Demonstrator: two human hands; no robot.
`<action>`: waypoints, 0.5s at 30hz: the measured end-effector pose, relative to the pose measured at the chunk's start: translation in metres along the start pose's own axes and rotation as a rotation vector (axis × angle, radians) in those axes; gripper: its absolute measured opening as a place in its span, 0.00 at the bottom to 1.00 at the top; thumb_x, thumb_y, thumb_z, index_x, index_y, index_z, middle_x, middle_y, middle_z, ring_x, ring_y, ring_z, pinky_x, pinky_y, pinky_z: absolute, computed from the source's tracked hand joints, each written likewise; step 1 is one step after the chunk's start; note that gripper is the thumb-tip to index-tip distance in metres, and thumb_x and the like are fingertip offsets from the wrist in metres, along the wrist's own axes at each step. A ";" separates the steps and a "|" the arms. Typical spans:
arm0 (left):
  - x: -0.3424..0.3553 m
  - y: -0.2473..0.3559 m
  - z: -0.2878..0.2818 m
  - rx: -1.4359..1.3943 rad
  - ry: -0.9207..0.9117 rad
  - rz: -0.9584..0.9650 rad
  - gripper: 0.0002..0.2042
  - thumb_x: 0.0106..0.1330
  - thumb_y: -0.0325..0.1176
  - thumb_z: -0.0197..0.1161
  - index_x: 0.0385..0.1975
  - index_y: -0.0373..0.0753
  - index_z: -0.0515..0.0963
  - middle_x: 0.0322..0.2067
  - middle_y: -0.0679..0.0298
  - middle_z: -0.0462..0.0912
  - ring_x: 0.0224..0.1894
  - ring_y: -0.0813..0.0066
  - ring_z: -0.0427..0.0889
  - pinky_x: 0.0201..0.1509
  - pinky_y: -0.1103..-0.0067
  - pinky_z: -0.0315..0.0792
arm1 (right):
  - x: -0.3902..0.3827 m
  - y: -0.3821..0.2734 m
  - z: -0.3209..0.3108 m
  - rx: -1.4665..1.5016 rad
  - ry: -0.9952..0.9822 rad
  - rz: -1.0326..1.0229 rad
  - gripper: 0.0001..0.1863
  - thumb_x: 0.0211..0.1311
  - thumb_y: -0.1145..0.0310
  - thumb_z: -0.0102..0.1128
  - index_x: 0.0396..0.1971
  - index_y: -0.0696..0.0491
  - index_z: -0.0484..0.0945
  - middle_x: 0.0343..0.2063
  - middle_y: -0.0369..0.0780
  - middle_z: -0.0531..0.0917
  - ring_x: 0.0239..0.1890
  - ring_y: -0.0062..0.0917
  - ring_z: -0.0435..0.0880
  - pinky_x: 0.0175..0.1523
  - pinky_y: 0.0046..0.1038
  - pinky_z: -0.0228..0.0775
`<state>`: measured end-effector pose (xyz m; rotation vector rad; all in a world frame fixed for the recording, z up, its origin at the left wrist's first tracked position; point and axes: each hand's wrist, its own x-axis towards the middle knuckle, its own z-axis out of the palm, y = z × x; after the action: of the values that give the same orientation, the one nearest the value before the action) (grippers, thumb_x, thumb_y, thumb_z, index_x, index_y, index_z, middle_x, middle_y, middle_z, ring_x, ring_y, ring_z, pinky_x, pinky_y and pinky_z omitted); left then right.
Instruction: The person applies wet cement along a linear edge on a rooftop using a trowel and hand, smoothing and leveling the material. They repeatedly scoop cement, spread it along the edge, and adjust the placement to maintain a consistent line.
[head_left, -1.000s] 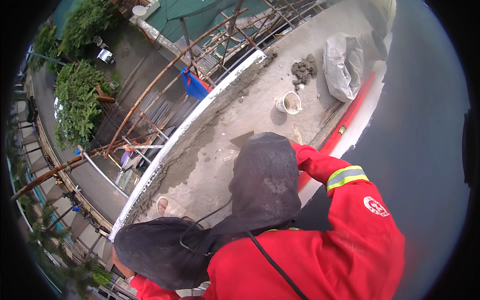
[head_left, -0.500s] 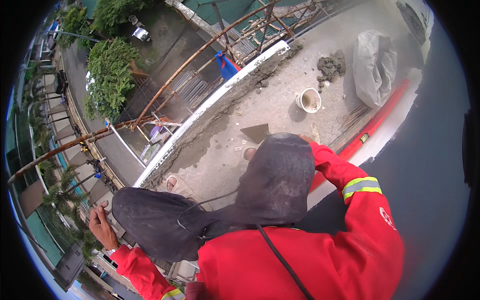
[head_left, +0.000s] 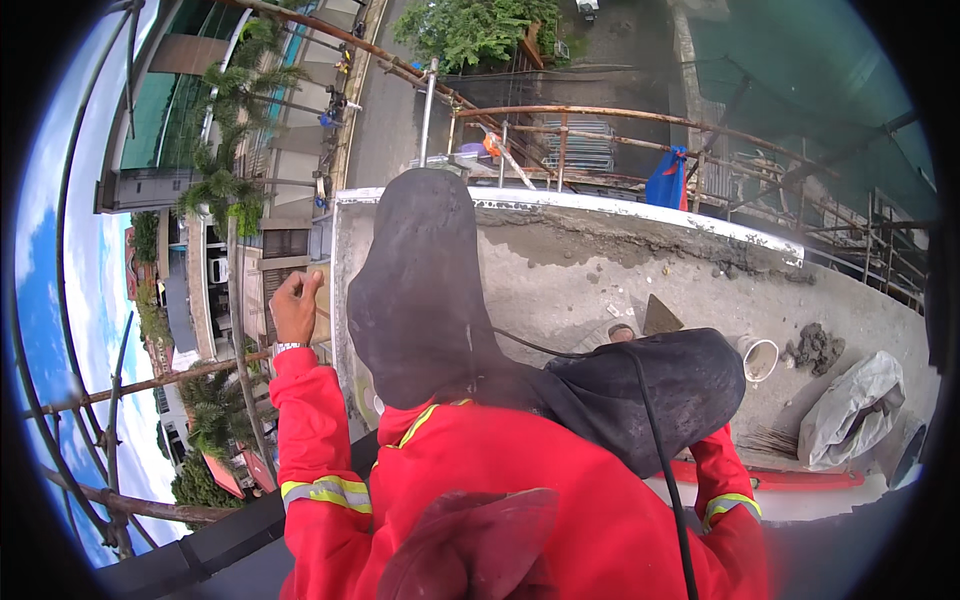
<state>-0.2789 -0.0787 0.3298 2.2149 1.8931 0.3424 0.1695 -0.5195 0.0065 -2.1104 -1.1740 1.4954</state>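
My left hand (head_left: 297, 308) is raised beyond my left knee, over the drop outside the ledge. Its fingers are curled in, and whatever they may hold cannot be made out. My right forearm in its red sleeve (head_left: 712, 460) goes behind my right knee, which hides the right hand. Just past that knee a flat, pointed trowel blade (head_left: 661, 317) lies on the concrete. To its right stands a white plastic tub (head_left: 744, 349), with a lump of wet mortar (head_left: 818, 348) beside it. A long red spirit level (head_left: 790, 481) lies near my right arm.
A crumpled pale sack (head_left: 850, 410) and thin rods (head_left: 772, 440) lie at the right. Rough mortar runs along the raised white edge (head_left: 600, 203); beyond are rusty scaffold poles (head_left: 620, 110), a blue cloth (head_left: 664, 182) and a street far below. A black cord (head_left: 655, 440) crosses my body.
My view has swung left, so the ledge now runs across the picture and sky shows at the left. My left hand has risen, fingers still curled. The right hand has gone from sight.
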 end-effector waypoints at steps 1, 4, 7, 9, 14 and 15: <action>-0.009 -0.019 0.005 0.005 -0.027 -0.042 0.14 0.61 0.41 0.65 0.27 0.34 0.80 0.22 0.57 0.81 0.26 0.73 0.79 0.35 0.75 0.72 | 0.004 0.001 -0.004 -0.012 -0.010 0.001 0.18 0.57 0.57 0.52 0.44 0.51 0.77 0.42 0.47 0.80 0.43 0.44 0.79 0.48 0.40 0.71; -0.017 -0.076 0.013 0.122 0.005 -0.079 0.08 0.61 0.38 0.64 0.31 0.39 0.81 0.28 0.52 0.83 0.32 0.58 0.83 0.36 0.69 0.73 | 0.012 -0.001 -0.016 -0.040 -0.042 0.039 0.18 0.57 0.58 0.52 0.43 0.51 0.77 0.42 0.47 0.80 0.42 0.44 0.79 0.47 0.39 0.71; -0.018 -0.135 -0.003 0.211 0.007 -0.160 0.10 0.61 0.42 0.62 0.31 0.42 0.82 0.27 0.53 0.83 0.31 0.57 0.83 0.37 0.67 0.72 | 0.023 -0.009 -0.026 -0.087 -0.088 0.071 0.17 0.56 0.58 0.52 0.43 0.51 0.77 0.41 0.47 0.80 0.42 0.43 0.79 0.47 0.39 0.71; -0.022 -0.165 -0.014 0.219 -0.088 -0.307 0.13 0.60 0.46 0.62 0.30 0.42 0.82 0.26 0.53 0.83 0.31 0.56 0.83 0.37 0.66 0.72 | 0.031 -0.016 -0.034 -0.107 -0.108 0.095 0.17 0.56 0.59 0.53 0.42 0.51 0.77 0.41 0.46 0.81 0.41 0.42 0.79 0.47 0.39 0.71; -0.037 -0.215 -0.007 0.248 -0.283 -0.377 0.15 0.57 0.49 0.65 0.31 0.43 0.81 0.29 0.55 0.83 0.36 0.57 0.82 0.40 0.65 0.72 | 0.049 -0.038 -0.048 -0.150 -0.133 0.150 0.17 0.55 0.60 0.53 0.42 0.52 0.77 0.40 0.46 0.81 0.40 0.41 0.79 0.46 0.38 0.71; -0.044 -0.221 0.002 0.253 -0.330 -0.353 0.15 0.56 0.49 0.65 0.31 0.43 0.80 0.29 0.56 0.84 0.37 0.57 0.82 0.41 0.65 0.72 | 0.052 -0.043 -0.051 -0.161 -0.139 0.163 0.16 0.55 0.60 0.54 0.41 0.52 0.77 0.39 0.46 0.81 0.40 0.41 0.79 0.46 0.38 0.71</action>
<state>-0.4930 -0.0877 0.2588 1.8675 2.1687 -0.3158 0.2025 -0.4433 0.0219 -2.2879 -1.2343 1.6952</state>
